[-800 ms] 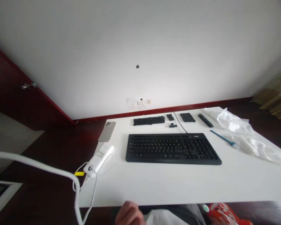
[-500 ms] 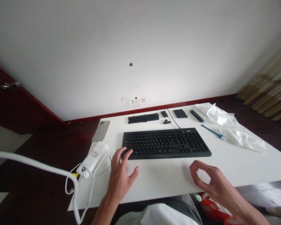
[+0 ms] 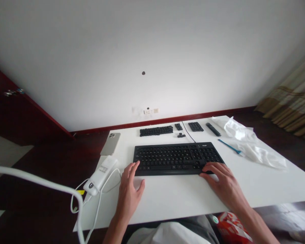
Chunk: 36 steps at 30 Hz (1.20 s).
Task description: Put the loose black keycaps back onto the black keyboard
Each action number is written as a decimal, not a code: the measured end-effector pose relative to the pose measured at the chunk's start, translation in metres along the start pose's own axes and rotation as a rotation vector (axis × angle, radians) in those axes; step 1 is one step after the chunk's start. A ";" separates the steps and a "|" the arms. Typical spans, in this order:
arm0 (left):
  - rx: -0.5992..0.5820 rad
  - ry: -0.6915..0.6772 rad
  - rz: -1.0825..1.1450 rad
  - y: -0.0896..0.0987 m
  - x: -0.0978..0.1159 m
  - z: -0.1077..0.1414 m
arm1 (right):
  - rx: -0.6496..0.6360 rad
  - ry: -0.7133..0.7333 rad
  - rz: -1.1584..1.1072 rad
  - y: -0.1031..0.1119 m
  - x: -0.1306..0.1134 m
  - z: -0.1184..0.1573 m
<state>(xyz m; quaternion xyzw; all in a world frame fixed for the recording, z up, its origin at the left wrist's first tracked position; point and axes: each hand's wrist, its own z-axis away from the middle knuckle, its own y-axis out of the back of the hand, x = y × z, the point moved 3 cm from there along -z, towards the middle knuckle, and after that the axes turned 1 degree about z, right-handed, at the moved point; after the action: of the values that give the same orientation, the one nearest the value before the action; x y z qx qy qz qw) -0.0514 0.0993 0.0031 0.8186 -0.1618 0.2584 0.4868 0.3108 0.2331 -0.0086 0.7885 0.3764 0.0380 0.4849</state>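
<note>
- Below the counter's [image 3: 178, 200] near edge, a red bag [image 3: 232, 225] lies to the right of my lap.
- A thick white cable [image 3: 53, 184] crosses in front of me on the left and bends downward.
- My left hand [image 3: 129, 191] is spread, thumb well apart from the fingers, with the fingertips at the keyboard's near left corner.
- My right hand [image 3: 222, 179] has its fingers bent over the near right part of the keyboard, thumb by the front edge; I cannot tell whether they pinch it.
- The keyboard [image 3: 167, 157] lies flat on the counter, long side towards me, between and just beyond my hands.
- Left of it is a white box [image 3: 100, 176] with a thin cord around it, and beyond that a phone [image 3: 110, 144], camera side up.
- To the right, a blue brush [image 3: 230, 146] points at crumpled clear plastic [image 3: 260, 156].
- Farther back lie groups of black keycaps [image 3: 156, 130], a black cord [image 3: 188, 132] running between them, and a black bar [image 3: 213, 129] at their right.
- Behind the counter stands the wall [image 3: 104, 61] with its sockets [image 3: 151, 111], a red door [image 3: 5, 112] at left and a curtain [image 3: 292, 101] at right.
</note>
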 end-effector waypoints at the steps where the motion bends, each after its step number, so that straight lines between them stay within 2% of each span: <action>1: 0.000 -0.001 0.005 0.001 0.001 0.000 | -0.004 -0.005 0.004 0.000 -0.001 0.000; 13: -0.120 -0.079 -0.052 0.002 0.010 0.002 | 0.017 -0.070 0.069 0.000 -0.007 -0.011; 19: -0.098 -0.057 -0.048 0.003 0.003 0.004 | 0.001 0.047 -0.015 -0.013 -0.043 -0.013; 22: -0.101 -0.050 -0.060 0.002 0.000 0.005 | 0.004 0.056 -0.038 -0.018 -0.054 -0.022; 27: -0.107 -0.042 -0.061 0.001 0.000 0.004 | -0.012 0.024 -0.046 -0.021 -0.052 -0.031; 36: -0.114 -0.002 -0.073 0.001 0.000 0.003 | -0.019 0.017 -0.064 -0.021 -0.049 -0.029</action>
<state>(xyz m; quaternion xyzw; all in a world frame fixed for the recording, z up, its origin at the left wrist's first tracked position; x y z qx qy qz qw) -0.0512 0.0964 0.0026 0.7952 -0.1465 0.2300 0.5415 0.2513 0.2288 0.0051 0.7710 0.4053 0.0328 0.4902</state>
